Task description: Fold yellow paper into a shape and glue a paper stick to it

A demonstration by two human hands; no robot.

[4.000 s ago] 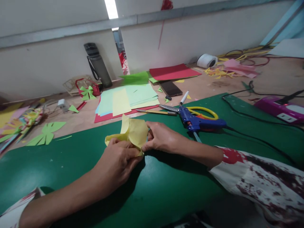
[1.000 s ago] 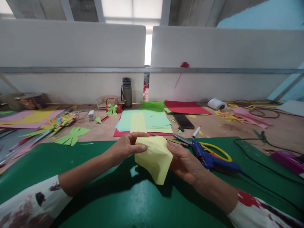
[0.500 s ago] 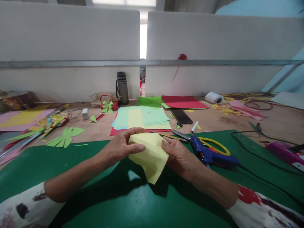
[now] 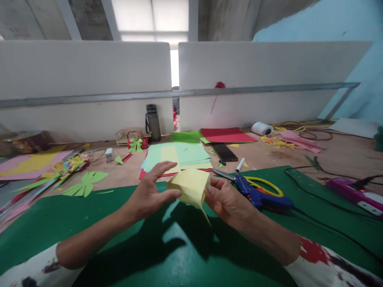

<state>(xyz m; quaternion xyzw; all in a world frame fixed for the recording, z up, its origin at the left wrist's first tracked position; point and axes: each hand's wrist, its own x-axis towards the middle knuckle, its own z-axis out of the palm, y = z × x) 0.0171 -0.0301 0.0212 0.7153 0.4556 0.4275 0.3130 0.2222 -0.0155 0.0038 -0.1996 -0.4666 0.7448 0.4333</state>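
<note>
A creased, pale yellow sheet of paper (image 4: 190,185) is held up over the green mat (image 4: 98,223), its lower corner hanging down in a thin point. My right hand (image 4: 227,199) pinches its right edge, thumb in front and the other fingers partly hidden behind. On the other side, my left hand (image 4: 149,195) has thumb and fingers spread apart. Its thumb tip overlaps the paper's left edge in view; whether they touch I cannot tell. Just right of my right hand lies a blue glue gun (image 4: 260,195) with yellow-handled scissors (image 4: 266,185).
Behind the paper lie stacked light green sheets (image 4: 194,155), a phone (image 4: 224,152), a white marker (image 4: 240,164) and red card (image 4: 227,134). A dark bottle (image 4: 153,123) stands near the white panels. Green cut-outs (image 4: 85,183) lie left; a purple power strip (image 4: 353,191) and cables lie right.
My left hand has come off the paper and its fingers have spread. The paper has turned in my right hand, showing more edge-on below. The camera view has tilted up.
</note>
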